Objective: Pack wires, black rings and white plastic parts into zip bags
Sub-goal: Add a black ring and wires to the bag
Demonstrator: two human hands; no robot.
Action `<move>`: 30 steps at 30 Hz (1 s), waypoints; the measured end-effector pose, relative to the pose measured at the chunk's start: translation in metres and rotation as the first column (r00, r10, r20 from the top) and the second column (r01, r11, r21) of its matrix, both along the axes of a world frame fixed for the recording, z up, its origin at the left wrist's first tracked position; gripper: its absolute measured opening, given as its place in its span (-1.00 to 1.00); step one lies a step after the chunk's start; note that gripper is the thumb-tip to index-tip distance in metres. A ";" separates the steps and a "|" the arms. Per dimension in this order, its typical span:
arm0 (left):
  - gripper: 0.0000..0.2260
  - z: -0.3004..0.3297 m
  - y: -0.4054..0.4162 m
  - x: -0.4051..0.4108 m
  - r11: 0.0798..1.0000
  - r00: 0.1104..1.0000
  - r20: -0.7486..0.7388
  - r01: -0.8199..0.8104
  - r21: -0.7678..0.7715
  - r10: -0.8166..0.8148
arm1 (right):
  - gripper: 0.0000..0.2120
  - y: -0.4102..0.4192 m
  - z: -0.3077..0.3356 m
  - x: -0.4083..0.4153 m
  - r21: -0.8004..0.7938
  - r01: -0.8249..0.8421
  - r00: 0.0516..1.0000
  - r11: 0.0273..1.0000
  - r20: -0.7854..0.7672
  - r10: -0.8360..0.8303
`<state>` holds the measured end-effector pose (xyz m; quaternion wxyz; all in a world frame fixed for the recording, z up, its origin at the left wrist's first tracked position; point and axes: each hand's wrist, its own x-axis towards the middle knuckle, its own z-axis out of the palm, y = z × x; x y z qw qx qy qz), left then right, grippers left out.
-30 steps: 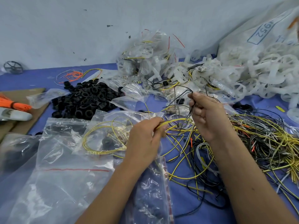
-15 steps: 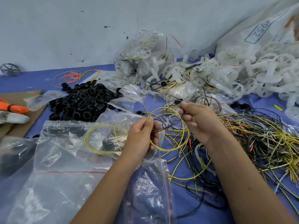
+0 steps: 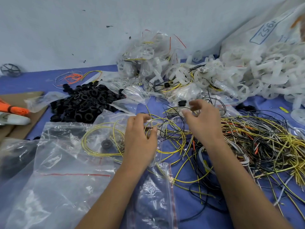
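Observation:
My left hand (image 3: 140,141) pinches a small coil of yellow and black wires (image 3: 166,131) between thumb and fingers, just right of a clear zip bag (image 3: 105,129) that holds a yellow wire coil and a black ring (image 3: 107,143). Just right of the coil, my right hand (image 3: 204,123) hovers with thumb and fingers loosely curled and apart, gripping nothing that I can see. A loose tangle of wires (image 3: 264,139) spreads to the right. The pile of black rings (image 3: 85,103) lies at back left. White plastic parts (image 3: 267,75) are heaped at back right.
Empty zip bags (image 3: 66,182) overlap at front left, and another bag (image 3: 156,195) lies between my forearms. Filled bags (image 3: 145,63) are stacked against the wall. A cardboard sheet (image 3: 21,98) with an orange bundle (image 3: 14,109) lies at the left edge.
The yellow wire has been wound into a coil held in my left hand. My right hand has let go of the wire and opened, drifting slightly right. Both hands have lowered.

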<state>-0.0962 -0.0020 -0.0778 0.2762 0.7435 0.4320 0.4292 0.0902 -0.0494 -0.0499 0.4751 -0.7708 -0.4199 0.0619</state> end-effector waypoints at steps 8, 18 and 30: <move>-0.88 -0.001 0.005 0.000 0.999 0.998 0.052 -0.028 -0.022 0.029 | -0.80 -0.007 0.015 -0.015 -0.323 -0.565 0.724 0.759 0.248 0.644; -0.86 -0.006 0.011 0.000 0.992 0.991 0.131 0.002 -0.125 0.015 | -0.87 0.000 0.001 -0.012 -0.453 -0.433 0.800 0.779 0.206 0.564; -0.88 -0.004 0.013 -0.002 0.976 0.976 0.210 -0.005 -0.216 0.051 | -0.81 -0.003 0.012 -0.005 0.260 -0.479 0.839 0.838 -0.146 0.525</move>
